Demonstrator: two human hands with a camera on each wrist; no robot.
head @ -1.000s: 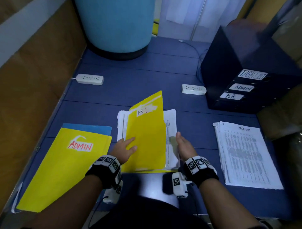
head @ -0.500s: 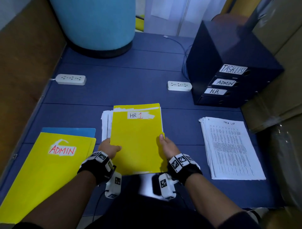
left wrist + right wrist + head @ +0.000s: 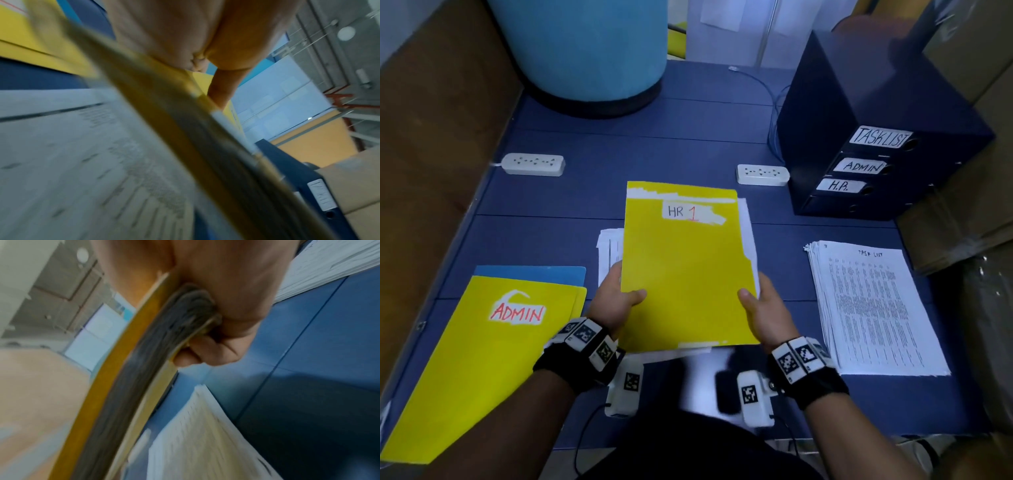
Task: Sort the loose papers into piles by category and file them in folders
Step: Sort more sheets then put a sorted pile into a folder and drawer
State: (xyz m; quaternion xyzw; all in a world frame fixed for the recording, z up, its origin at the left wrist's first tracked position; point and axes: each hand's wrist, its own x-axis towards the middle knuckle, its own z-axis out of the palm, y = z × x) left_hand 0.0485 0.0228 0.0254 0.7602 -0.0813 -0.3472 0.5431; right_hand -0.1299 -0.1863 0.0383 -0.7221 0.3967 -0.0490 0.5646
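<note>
A yellow folder labelled "HR 1" (image 3: 685,270) with a stack of papers inside is lifted off the blue table. My left hand (image 3: 619,298) grips its left edge, thumb on the cover. At the right edge my right hand (image 3: 763,308) grips it the same way. The wrist views show the folder's edge (image 3: 185,129) and its paper stack (image 3: 144,369) pinched between thumb and fingers. A small pile of white papers (image 3: 607,253) lies on the table under the folder. A second yellow folder marked "ADMIN" (image 3: 482,359) lies at the left, over a blue folder (image 3: 530,272).
A "TASK LIST" paper pile (image 3: 873,308) lies at the right. A dark blue drawer box (image 3: 859,137) labelled TASKLIST, ADMIN, H.R. stands at the back right. Two white power strips (image 3: 534,164) (image 3: 763,174) and a big blue barrel (image 3: 585,51) are behind. A brown wall (image 3: 431,154) runs along the left.
The HR 1 folder's cover was closed over its papers, then both hands took its side edges and lifted it off the table, leaving a small paper pile beneath.
</note>
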